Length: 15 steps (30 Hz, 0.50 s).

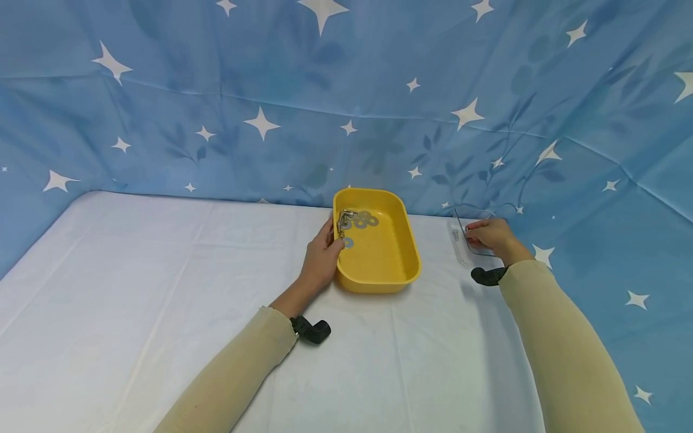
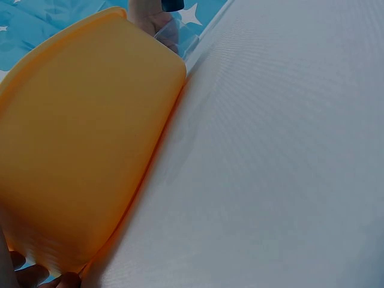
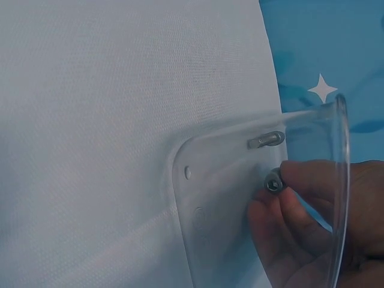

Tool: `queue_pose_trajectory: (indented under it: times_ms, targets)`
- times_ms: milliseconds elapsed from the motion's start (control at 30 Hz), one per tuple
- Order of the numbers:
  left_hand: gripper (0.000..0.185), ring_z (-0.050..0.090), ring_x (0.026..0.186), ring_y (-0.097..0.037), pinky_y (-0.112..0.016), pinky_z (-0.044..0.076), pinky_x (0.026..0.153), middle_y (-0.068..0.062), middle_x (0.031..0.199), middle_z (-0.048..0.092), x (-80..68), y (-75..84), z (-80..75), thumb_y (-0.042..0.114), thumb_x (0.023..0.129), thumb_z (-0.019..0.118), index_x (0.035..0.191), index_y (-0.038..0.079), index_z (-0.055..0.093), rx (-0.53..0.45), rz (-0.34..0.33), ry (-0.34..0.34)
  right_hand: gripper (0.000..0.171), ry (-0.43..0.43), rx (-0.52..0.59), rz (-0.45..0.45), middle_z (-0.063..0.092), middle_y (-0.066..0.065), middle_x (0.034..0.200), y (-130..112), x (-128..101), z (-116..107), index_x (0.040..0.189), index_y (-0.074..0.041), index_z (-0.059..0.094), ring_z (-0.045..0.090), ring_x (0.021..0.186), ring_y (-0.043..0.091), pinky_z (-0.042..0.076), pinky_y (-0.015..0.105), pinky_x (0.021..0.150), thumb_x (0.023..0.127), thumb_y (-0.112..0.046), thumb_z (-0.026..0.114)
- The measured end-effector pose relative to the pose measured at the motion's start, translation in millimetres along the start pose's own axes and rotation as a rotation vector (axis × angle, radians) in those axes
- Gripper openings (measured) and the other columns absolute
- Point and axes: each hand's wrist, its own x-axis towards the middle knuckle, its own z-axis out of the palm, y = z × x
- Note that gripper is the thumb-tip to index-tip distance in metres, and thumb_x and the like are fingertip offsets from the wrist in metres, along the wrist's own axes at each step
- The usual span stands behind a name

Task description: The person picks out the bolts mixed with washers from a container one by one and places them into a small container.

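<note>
Hands at the yellow tray and the clear box

The left hand (image 1: 320, 260) pinches metal hardware (image 1: 344, 220) over the yellow tray (image 1: 403, 264) on the tabletop (image 1: 162, 270); loose washers (image 1: 366, 221) could spill. Far right, the right hand's fingers (image 3: 282, 207) grip a bolt (image 3: 273, 182) inside the clear box (image 3: 210, 180), which might tip.

No readable text, label, brand, number or sign appears on anything.

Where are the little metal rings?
In the head view, the metal washers lie inside the yellow tray at its far left end, beside the left hand gripping the rim.
</note>
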Motion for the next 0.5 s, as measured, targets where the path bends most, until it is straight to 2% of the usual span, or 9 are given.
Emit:
queue_pose_trajectory:
  times_ms: [267,500]
  targets:
    - [0.070,0.052,0.140,-0.021,-0.041,0.047,0.111,-0.009,0.160,0.043,0.3,1.3,-0.4,0.021,0.095,0.046,0.162,0.019,0.026,0.000,0.000,-0.001,0.043,-0.012,0.013,-0.003,0.060,-0.012,0.080,0.7,1.9,-1.7,0.138,0.006,0.053,0.060,0.075,0.004,0.056,0.017,0.070,0.101,-0.015,0.058]
    - [0.070,0.053,0.138,-0.020,-0.042,0.049,0.108,-0.008,0.160,0.044,0.8,0.2,0.1,0.022,0.094,0.046,0.161,0.020,0.028,-0.014,0.000,-0.002,0.043,-0.005,-0.019,0.012,0.060,0.002,0.101,-0.6,-1.5,-2.0,0.140,0.006,0.053,0.059,0.084,0.010,0.055,0.017,0.070,0.102,-0.014,0.055]
